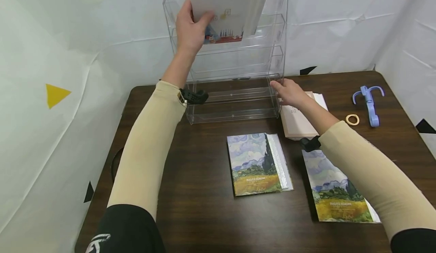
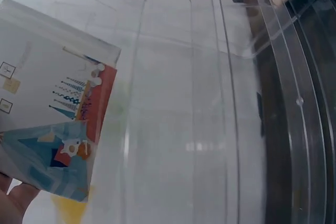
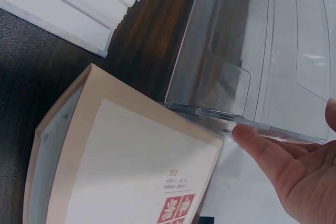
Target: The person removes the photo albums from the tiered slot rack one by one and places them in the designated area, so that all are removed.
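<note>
A tall, clear acrylic rack (image 1: 235, 114) with several tiers stands at the back of the table. Above its upper tiers, my left hand (image 1: 190, 31) grips a white illustrated book (image 1: 221, 3), thumb across the cover. Printed castle spires and a blue figure show on that book (image 2: 58, 93) in the left wrist view. My right hand (image 1: 291, 93) holds the rack's right side panel low down, thumb at its front edge. The right wrist view shows the hand (image 3: 294, 177) against the clear panel, part of it cut off. Below it lies a beige-covered book (image 3: 142, 156).
A landscape-painted photo album (image 1: 255, 166) lies before the rack. Another photo album (image 1: 337, 196) lies under my right forearm. Farther right are a blue folding hanger (image 1: 369, 105) and a small wooden ring (image 1: 352, 119). White sheeting (image 1: 340, 37) hangs behind the table.
</note>
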Demonstrator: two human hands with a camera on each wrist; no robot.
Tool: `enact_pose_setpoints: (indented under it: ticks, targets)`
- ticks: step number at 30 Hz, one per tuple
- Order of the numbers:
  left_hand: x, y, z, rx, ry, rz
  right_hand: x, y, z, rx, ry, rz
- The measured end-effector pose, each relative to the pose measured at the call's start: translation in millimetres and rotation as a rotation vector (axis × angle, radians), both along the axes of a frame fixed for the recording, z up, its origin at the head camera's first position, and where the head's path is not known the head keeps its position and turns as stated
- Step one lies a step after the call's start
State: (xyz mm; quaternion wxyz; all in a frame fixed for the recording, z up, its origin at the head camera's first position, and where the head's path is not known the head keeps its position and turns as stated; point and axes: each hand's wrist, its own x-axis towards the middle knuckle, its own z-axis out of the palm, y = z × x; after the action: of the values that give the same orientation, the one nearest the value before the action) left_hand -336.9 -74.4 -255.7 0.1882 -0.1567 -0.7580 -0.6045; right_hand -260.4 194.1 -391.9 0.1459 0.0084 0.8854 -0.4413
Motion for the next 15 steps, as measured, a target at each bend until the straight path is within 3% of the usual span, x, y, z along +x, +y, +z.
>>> enact_pose_setpoints:
  ticks: [6,9,12,15]
  targets:
    - [24.7,-9.4,17.0,0.213,0.294,-0.131,0.1,0,-1.7,0.005,-0.003,0.0]
    - [41.6,-28.6,21.5,0.342,0.349,-0.175,0.0,-1,-1.9,0.001,0.003,0.005]
    - [70.4,-51.4,22.3,0.494,0.255,-0.184,-0.1,-2,-1.7,0.011,0.009,0.009]
    - [105.9,-76.6,10.1,0.608,0.11,-0.18,-0.3,-2,-1.6,0.021,0.008,0.009]
